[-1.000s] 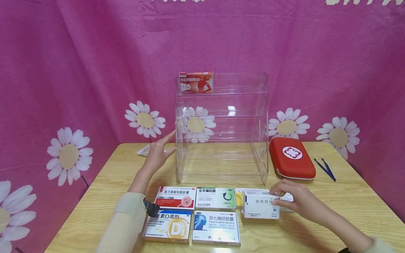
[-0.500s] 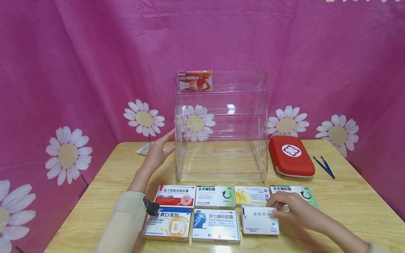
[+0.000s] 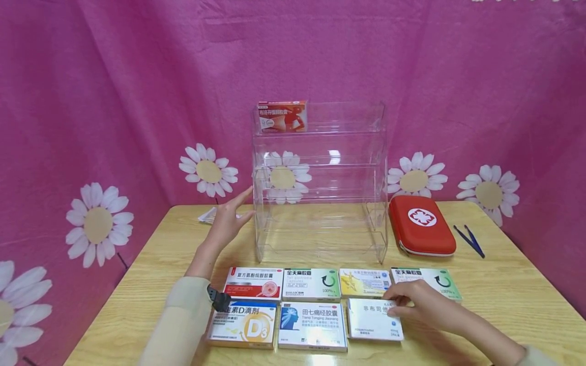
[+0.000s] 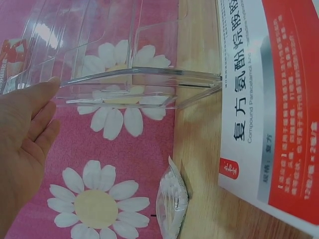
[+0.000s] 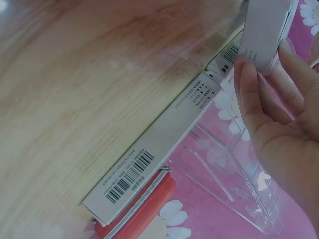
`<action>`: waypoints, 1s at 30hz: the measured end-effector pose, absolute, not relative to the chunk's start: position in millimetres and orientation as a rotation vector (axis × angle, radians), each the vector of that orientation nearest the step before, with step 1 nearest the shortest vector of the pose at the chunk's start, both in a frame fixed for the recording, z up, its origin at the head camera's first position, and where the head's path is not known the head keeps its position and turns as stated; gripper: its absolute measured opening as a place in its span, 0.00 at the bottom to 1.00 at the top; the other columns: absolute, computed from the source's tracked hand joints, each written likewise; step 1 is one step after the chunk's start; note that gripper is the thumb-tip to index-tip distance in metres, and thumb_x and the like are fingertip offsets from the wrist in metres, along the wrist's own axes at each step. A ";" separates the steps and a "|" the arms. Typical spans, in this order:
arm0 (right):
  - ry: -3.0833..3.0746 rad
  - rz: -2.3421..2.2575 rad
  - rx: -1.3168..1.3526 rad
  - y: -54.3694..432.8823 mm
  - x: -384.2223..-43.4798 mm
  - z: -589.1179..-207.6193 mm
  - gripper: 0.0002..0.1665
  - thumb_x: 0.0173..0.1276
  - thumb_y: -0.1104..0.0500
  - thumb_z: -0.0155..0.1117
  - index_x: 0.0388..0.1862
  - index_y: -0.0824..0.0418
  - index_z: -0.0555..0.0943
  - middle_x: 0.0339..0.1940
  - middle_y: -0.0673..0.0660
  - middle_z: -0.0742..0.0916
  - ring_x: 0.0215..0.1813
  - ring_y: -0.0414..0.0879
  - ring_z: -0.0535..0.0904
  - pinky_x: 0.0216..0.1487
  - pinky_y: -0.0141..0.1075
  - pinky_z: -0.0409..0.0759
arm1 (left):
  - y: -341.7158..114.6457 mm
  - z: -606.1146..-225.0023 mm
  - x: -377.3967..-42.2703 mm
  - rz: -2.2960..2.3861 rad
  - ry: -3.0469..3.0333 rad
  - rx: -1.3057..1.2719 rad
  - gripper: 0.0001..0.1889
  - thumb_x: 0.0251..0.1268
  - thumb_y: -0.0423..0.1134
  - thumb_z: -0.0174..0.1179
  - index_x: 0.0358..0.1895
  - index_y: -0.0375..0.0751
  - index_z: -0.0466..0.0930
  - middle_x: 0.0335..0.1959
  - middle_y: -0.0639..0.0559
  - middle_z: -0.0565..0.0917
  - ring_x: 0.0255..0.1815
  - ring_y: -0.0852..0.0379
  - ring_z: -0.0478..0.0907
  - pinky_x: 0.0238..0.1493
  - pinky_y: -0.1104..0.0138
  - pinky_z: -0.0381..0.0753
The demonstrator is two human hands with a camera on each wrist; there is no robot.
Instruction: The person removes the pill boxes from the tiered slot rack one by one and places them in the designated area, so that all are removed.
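At the right end of the front row, my right hand (image 3: pixel 423 305) pinches a white medicine box (image 3: pixel 368 323) by its upper right corner. In the right wrist view, thumb and fingers grip the end of that white box (image 5: pixel 264 35). My left hand (image 3: pixel 226 221) has its fingers extended, fingertips at the left side of a clear acrylic tiered rack (image 3: pixel 320 249). The left wrist view shows the left hand (image 4: pixel 27 129) touching the edge of the rack (image 4: pixel 144 72). A red ibuprofen box (image 3: pixel 282 117) stands at the left of the rack's top tier.
Before the rack lie a red-and-white box (image 3: pixel 254 283), green-and-white boxes (image 3: pixel 311 284), a yellow-and-white box (image 3: pixel 363 282), a vitamin D box (image 3: pixel 244 325) and a blue-and-white box (image 3: pixel 313 325). Behind are a red first-aid case (image 3: pixel 421 229), blue tweezers (image 3: pixel 470 241) and a cotton swab packet (image 3: pixel 208 215).
My right hand has brought the white medicine box down and nearer, from over the back row to the front row, uncovering the yellow and right green boxes. My left hand stays at the rack.
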State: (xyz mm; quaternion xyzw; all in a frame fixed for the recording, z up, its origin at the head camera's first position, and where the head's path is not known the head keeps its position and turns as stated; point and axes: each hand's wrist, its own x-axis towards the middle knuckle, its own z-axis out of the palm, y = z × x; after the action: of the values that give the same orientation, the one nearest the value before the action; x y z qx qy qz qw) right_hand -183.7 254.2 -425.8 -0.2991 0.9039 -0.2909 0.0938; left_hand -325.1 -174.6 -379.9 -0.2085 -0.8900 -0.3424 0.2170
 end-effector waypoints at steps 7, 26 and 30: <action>2.722 -0.827 -0.924 252.9 -184.0 -427.9 0.11 0.60 0.56 0.72 0.41 0.57 0.85 0.34 0.43 0.86 0.34 0.26 0.73 0.35 0.24 0.81 | -173.7 -379.1 -324.1 -0.957 -2.474 -0.576 0.32 0.62 0.32 0.65 0.70 0.39 0.68 0.68 0.41 0.74 0.57 0.44 0.80 0.64 0.52 0.78; 2.944 -0.814 -0.991 253.7 -191.5 -397.8 0.15 0.57 0.57 0.75 0.42 0.59 0.85 0.34 0.47 0.88 0.34 0.27 0.76 0.35 0.26 0.83 | -172.0 -380.5 -324.0 -0.941 -2.472 -0.593 0.32 0.63 0.33 0.65 0.70 0.40 0.68 0.67 0.41 0.75 0.40 0.44 0.80 0.52 0.54 0.84; 3.106 -0.830 -1.001 245.2 -212.3 -377.6 0.17 0.55 0.59 0.76 0.44 0.60 0.86 0.36 0.50 0.90 0.35 0.33 0.80 0.36 0.29 0.86 | -174.4 -378.8 -323.1 -0.937 -2.462 -0.589 0.32 0.62 0.33 0.65 0.70 0.39 0.68 0.66 0.40 0.76 0.37 0.46 0.77 0.50 0.54 0.83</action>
State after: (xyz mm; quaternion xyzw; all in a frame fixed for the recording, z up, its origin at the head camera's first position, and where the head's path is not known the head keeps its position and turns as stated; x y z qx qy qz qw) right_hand -212.3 245.2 -377.6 -0.2953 0.9165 -0.2450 -0.1128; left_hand -323.1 -174.4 -378.8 -0.2129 -0.8899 -0.3388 0.2191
